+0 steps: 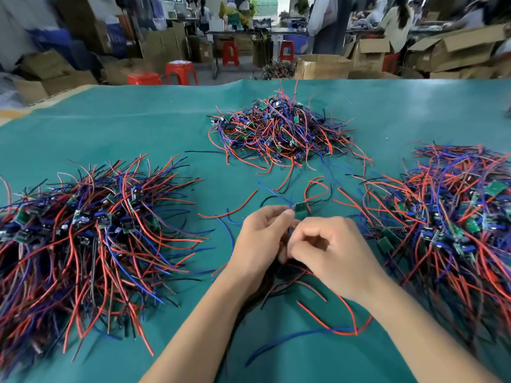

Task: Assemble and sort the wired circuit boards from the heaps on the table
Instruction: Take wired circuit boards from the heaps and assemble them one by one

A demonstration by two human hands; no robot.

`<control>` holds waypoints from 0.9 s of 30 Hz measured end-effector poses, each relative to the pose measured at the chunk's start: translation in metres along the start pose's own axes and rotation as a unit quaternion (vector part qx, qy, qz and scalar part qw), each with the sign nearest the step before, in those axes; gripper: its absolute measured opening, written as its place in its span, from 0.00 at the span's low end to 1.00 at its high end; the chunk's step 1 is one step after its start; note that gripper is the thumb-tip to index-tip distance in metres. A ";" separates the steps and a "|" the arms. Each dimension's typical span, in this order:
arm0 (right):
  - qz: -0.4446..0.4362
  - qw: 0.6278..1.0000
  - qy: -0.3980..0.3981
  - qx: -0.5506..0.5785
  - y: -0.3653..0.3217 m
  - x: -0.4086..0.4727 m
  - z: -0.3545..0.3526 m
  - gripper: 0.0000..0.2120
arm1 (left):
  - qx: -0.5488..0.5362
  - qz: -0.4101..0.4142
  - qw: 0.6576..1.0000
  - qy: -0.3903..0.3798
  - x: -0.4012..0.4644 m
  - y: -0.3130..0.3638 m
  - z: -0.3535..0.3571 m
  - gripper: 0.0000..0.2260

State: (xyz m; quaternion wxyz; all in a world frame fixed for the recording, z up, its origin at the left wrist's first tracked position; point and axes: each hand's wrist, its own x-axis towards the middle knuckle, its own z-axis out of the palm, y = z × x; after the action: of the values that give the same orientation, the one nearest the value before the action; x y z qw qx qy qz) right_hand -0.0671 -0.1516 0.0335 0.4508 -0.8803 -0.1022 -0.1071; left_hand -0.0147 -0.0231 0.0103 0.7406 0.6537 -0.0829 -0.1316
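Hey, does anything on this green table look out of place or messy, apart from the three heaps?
Nothing looks damaged or spilled. The only strays are loose wires trailing on the green mat below both hands, which pinch a small green circuit board between the left hand and right hand.

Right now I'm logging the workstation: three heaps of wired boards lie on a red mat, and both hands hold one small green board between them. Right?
Not quite: the mat is teal green, not red, as the head view shows. The rest holds: three heaps, and the left hand and right hand holding a small green board.
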 end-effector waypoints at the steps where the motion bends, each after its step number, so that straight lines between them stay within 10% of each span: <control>1: 0.002 1.000 -0.012 0.016 0.000 0.000 0.000 0.07 | 0.000 -0.003 1.000 0.006 0.000 0.000 -0.001 0.09; 13: 0.162 0.972 0.162 0.057 0.036 0.011 -0.013 0.10 | -0.013 0.040 0.998 -0.055 0.000 -0.004 0.001 0.08; 27: 0.162 0.862 0.257 0.405 0.029 0.016 -0.036 0.14 | 0.070 0.097 0.992 0.045 0.002 -0.015 0.004 0.09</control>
State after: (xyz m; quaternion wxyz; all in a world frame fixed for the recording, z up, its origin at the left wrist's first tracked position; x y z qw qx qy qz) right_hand -0.0471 -0.1961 0.0366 0.7890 -0.5653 0.1271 -0.2045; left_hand -0.0151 -0.0288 -0.0039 0.7053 0.6981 -0.1212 -0.0233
